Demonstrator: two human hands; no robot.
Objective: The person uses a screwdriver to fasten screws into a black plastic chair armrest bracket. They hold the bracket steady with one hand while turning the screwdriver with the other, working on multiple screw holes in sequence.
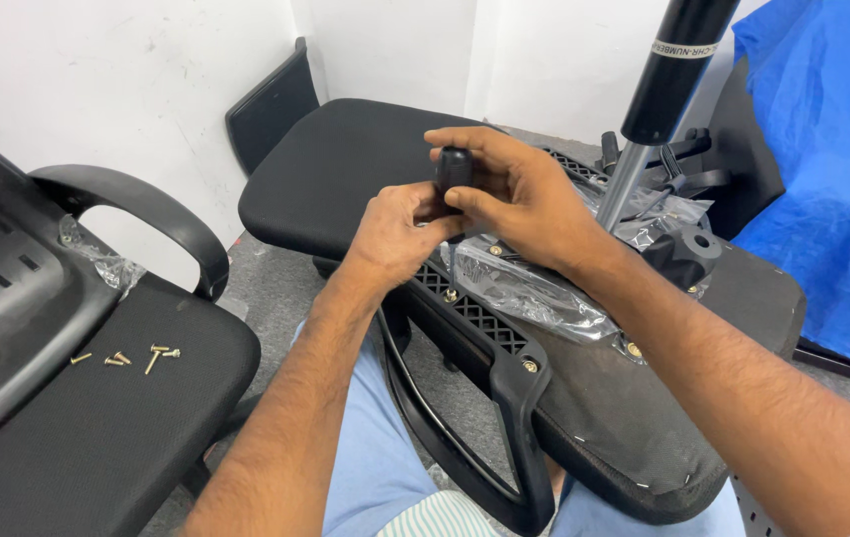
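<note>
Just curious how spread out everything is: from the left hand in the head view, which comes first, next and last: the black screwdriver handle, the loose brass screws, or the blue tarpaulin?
1. Black screwdriver handle: touching the left hand, gripped with the right hand.
2. Loose brass screws: lower left, on the black fabric chair seat.
3. Blue tarpaulin: far right.

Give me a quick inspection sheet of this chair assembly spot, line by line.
Surface: upturned chair seat across the lap.
Job's things: black screwdriver handle, shaft down at the armrest bracket.
Clutter: loose screws on the second chair; plastic wrap.
Grippers: left hand and right hand both grip the handle.
Cables: nothing seen.
Surroundings: white wall, blue sheet, gas lift cylinder.
</note>
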